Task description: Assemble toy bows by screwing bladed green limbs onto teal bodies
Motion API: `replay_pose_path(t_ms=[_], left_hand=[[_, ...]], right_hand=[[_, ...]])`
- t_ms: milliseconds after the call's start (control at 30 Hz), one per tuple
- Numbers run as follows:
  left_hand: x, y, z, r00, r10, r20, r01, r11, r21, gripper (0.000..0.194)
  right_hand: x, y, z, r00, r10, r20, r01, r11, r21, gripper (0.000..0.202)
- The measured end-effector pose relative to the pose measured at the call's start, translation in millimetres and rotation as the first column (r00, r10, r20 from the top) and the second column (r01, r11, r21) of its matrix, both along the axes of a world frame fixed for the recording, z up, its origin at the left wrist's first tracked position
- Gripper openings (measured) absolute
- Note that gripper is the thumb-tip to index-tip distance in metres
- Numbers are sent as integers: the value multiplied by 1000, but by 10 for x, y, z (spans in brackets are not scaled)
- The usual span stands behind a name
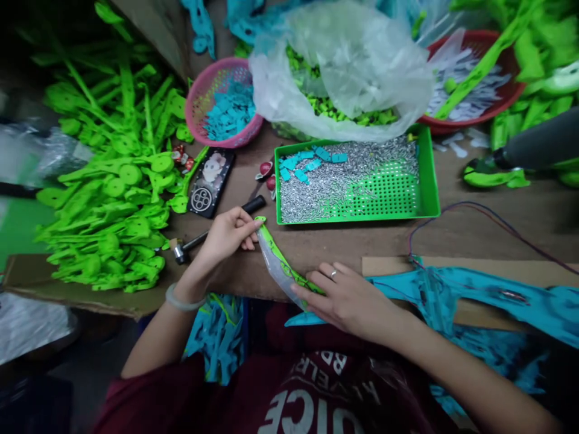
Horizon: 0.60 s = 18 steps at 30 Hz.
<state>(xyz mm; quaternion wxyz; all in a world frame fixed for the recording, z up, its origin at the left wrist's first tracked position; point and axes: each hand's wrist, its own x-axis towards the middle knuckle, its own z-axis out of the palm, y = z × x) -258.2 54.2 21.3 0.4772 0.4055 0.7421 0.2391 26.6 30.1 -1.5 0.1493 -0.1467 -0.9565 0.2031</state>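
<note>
A long, curved green plastic part (275, 252) with a pale translucent strip along one side lies slanted between my hands at the table's front edge. My left hand (233, 234) pinches its upper end between thumb and fingers. My right hand (341, 295), with a ring on one finger, is closed over its lower end; the palm side is hidden. A small hammer (180, 250) lies beneath my left hand, which covers part of its black handle. Close by, a green perforated tray (357, 220) holds many small silver metal pieces and several blue plastic pieces (307, 164).
A heap of green parts (117, 199) fills the left side, beside a phone (210, 184). Behind are a pink basket (195, 105), a clear plastic bag (371, 72) and a red basket (479, 123). Blue parts (488, 295) and wires (474, 205) lie at right.
</note>
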Motion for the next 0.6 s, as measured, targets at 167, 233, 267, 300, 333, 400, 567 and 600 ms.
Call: replay_pose_path(t_ms=[167, 233, 267, 300, 333, 400, 567, 600], left_hand=[[-10, -30, 0, 1000, -26, -15, 27, 999, 20, 41], [-20, -21, -6, 998, -42, -36, 43, 999, 27, 38], [-25, -15, -9, 998, -49, -47, 51, 998, 31, 37], [-31, -9, -10, 997, -55, -57, 57, 998, 36, 36], [-37, -7, -12, 996, -60, -67, 62, 997, 42, 36], [-46, -12, -18, 994, -65, -88, 71, 996, 62, 37], [-50, -90, -85, 985, -62, -158, 87, 984, 155, 38], [-47, -109, -107, 983, -61, -171, 90, 981, 172, 38]], right_hand=[[5, 21, -2, 999, 45, 19, -45, 999, 11, 35], [9, 23, 4, 998, 52, 24, -53, 998, 18, 33], [11, 20, 9, 998, 50, 24, -51, 998, 23, 32], [14, 15, 14, 999, 48, 22, -49, 998, 30, 32], [16, 9, 22, 998, 52, 21, -53, 998, 44, 32], [12, 0, 50, 996, 83, 28, -85, 993, 86, 33], [-102, 41, 209, 978, 161, 137, -178, 976, 125, 30], [-140, 59, 244, 974, 169, 153, -187, 976, 111, 27]])
